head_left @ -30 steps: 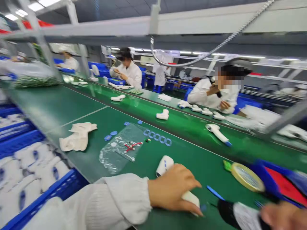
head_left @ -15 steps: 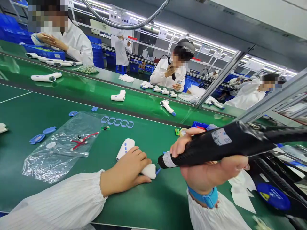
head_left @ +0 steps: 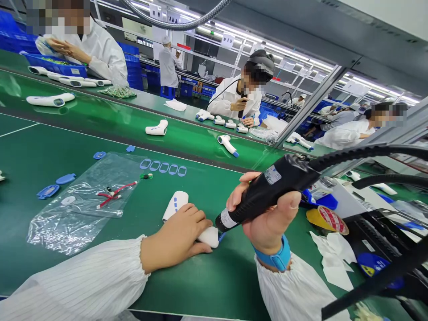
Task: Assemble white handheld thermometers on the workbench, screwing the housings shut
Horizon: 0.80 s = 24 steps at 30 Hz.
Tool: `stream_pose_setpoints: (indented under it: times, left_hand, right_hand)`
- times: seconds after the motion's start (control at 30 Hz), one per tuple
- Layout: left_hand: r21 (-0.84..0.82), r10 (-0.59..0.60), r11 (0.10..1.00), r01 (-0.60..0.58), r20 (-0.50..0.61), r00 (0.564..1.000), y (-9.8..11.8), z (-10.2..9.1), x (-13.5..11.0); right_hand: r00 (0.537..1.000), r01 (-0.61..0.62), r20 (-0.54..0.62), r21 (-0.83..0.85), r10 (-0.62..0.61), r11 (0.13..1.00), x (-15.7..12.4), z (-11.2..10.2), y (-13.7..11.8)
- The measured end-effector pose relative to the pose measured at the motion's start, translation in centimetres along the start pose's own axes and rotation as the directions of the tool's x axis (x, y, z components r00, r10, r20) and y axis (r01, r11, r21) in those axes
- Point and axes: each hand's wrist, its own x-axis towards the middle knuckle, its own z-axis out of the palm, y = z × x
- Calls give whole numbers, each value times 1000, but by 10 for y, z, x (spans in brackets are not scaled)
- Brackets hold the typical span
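Observation:
My left hand [head_left: 179, 234] presses a white handheld thermometer shell [head_left: 175, 204] flat on the green table [head_left: 207, 285]. Only the shell's head and butt end show past my fingers. My right hand [head_left: 267, 218] grips a black electric screwdriver [head_left: 267, 194], tilted down to the left. Its tip touches the butt end of the shell beside my left fingertips. A black cable runs from the screwdriver up to the right.
A clear plastic bag [head_left: 83, 200] with red wires lies left of the shell, with small blue parts [head_left: 163, 168] nearby. Tape roll [head_left: 329, 219] and white paper scraps [head_left: 334, 254] lie at right. White thermometers [head_left: 227, 143] ride the conveyor beyond. Several co-workers sit across it.
My right hand has swung the screwdriver down from level, and its tip now meets the shell's end. My left hand stays on the shell. The view turned right earlier.

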Motion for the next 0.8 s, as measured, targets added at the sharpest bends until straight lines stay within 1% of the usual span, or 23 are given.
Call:
stream_pose_setpoints:
  times: [0.33,0.5,0.57,0.63,0.7,0.73,0.77,0.8]
  left_hand:
    - [-3,-10,1000,10,24,1000,0,0,2]
    - [-16,-26,1000,26,32,999,0,0,1]
    - [-25,-26,999,26,18,1000,-1,0,0]
    - [-36,-29,999,29,5,1000,-1,1,-1]
    - [-39,-27,999,27,5,1000,-1,0,-1]
    - [-35,-24,999,24,9,1000,-1,0,-1]
    - [-28,-18,999,19,12,1000,-1,0,0]
    - [-20,-13,1000,13,10,1000,-1,1,0]
  right_hand:
    - [992,-75,101,55,70,996,6,0,11]
    - [991,-49,129,78,38,996,3,-2,19]
    - [991,-33,128,85,22,996,2,-4,18]
    - [991,-4,136,83,-8,997,0,-10,5]
    - [987,46,154,-1,-45,999,-3,-22,-21]
    - [983,70,175,-86,-54,994,-5,-31,-37]
    - [979,76,201,-208,-33,975,-9,-40,-54]
    - [973,74,232,-344,8,936,-13,-50,-71]
